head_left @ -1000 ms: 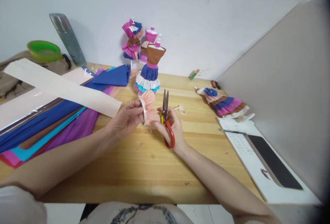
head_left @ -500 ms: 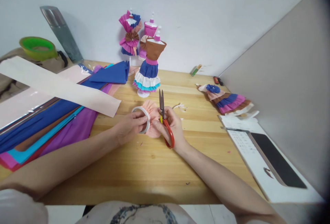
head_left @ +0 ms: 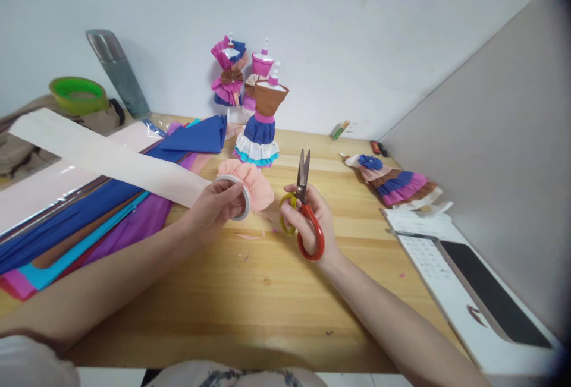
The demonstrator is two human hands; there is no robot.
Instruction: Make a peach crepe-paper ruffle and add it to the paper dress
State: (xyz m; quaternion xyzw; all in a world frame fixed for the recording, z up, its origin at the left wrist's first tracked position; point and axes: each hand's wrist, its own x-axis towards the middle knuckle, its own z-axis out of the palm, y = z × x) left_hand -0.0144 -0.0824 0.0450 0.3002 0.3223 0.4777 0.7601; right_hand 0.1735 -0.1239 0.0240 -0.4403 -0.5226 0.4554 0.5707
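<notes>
My left hand [head_left: 218, 201] is closed on a roll of white tape [head_left: 245, 204], thumb over its rim and fingers through the ring. A strip of gathered peach crepe paper [head_left: 250, 185] fans out behind and to the right of the roll, against it. My right hand [head_left: 314, 217] holds a pair of scissors [head_left: 307, 205] with one red and one yellow handle loop, blades pointing up and slightly parted. The scissors are apart from the peach paper. Just behind stands a small dress form [head_left: 263, 119] in a brown top and a blue, white and turquoise ruffled skirt.
Sheets of coloured crepe paper [head_left: 120, 214] and a long cream strip [head_left: 111, 158] cover the left. Two more dressed forms stand at the wall. A layered paper dress [head_left: 397, 182] lies at right, beside a white board [head_left: 450, 292]. A grey bottle [head_left: 118, 72] leans back left.
My hands have moved apart: the right hand let go of the peach paper and shifted right with the scissors. The left hand moved slightly left with the tape and paper.
</notes>
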